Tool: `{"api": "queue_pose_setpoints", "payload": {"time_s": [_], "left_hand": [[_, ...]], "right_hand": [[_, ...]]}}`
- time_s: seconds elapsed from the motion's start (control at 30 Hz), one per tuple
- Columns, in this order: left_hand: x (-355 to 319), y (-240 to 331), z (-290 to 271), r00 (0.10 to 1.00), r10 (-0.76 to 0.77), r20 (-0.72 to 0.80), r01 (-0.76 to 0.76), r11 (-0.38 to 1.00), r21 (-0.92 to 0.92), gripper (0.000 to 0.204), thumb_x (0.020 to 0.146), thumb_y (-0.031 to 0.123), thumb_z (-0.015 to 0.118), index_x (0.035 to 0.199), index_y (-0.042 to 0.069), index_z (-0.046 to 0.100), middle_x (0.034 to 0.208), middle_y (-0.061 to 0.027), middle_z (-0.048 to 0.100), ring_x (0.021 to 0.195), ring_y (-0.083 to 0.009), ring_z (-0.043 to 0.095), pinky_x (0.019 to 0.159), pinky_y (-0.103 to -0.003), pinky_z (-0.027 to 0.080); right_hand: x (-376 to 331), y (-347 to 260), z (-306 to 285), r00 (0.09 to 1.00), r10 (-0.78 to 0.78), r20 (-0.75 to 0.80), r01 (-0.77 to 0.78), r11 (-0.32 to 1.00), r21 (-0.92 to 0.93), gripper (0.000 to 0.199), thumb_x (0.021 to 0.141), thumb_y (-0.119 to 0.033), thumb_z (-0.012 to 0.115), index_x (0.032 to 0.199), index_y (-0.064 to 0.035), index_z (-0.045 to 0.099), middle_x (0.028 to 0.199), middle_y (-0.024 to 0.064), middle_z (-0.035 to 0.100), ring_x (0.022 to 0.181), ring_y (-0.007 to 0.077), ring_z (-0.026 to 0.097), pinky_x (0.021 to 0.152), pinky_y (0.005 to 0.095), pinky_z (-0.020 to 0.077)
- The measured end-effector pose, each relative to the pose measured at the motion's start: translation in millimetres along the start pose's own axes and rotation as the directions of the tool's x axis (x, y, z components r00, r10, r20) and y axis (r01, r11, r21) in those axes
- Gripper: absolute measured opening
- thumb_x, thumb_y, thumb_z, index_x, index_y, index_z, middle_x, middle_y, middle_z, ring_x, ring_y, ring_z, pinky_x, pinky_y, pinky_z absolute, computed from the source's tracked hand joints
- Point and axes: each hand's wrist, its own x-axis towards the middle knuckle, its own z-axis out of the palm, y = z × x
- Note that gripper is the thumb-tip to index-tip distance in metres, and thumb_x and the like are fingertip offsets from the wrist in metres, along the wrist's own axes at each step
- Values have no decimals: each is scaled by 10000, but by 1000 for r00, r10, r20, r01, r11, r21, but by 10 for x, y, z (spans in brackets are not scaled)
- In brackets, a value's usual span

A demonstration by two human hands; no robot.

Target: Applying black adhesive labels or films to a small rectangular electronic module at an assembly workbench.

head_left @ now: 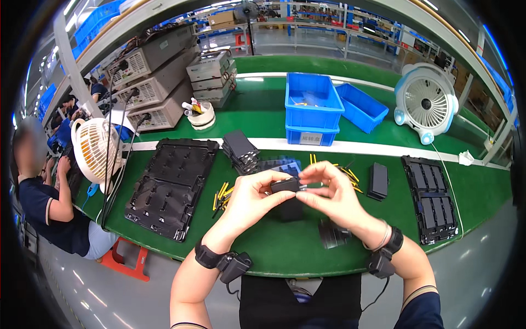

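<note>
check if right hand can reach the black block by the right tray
Probably yes: the black block lies close to the right hand, with only low yellow pieces between, though that hand looks occupied.

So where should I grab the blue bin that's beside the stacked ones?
Probably by the rim at its near right end, coming from above and the right. The bin is open on top, so fingers could go inside and your thumb outside. It sits slanted, with its far left end close to the stacked bins, so there looks to be less finger room there.
</note>
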Motion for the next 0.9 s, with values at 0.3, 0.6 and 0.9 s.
{"api": "queue_pose_setpoints", "payload": {"time_s": [0.3, 0.6, 0.9], "left_hand": [[33, 85, 68, 916, 400, 34, -382, 843, 379, 138, 735, 20, 705, 869, 48, 683, 829, -17, 613, 619, -16, 505, 482, -145, 359], [-30, 59, 123, 996, 80, -30, -80, 997, 21, 104, 738, 74, 735, 800, 12, 678, 766, 1, 584, 493, 19, 405, 431, -133, 303], [-28, 51, 114, 999, 43, 6, -43, 995, -88, 88, 733, 76, 741, 773, 35, 674, 746, 24, 573, 528, 36, 379, 442, -127, 273]], "right_hand": [[-39, 166, -82, 990, 125, 57, -133, 979, 158, 165, 783, -33, 682, 935, 13, 634, 844, 51, 645, 769, 87, 615, 712, 210, 504], [-207, 62, 46, 993, 106, -59, -103, 993, 53, 159, 798, -55, 667, 943, 10, 673, 876, 66, 679, 797, 104, 637, 727, 232, 518], [-265, 43, 141, 990, -97, -105, 70, 969, -237, 145, 801, -56, 652, 935, -6, 675, 854, 88, 682, 775, 137, 648, 691, 262, 525]]}}
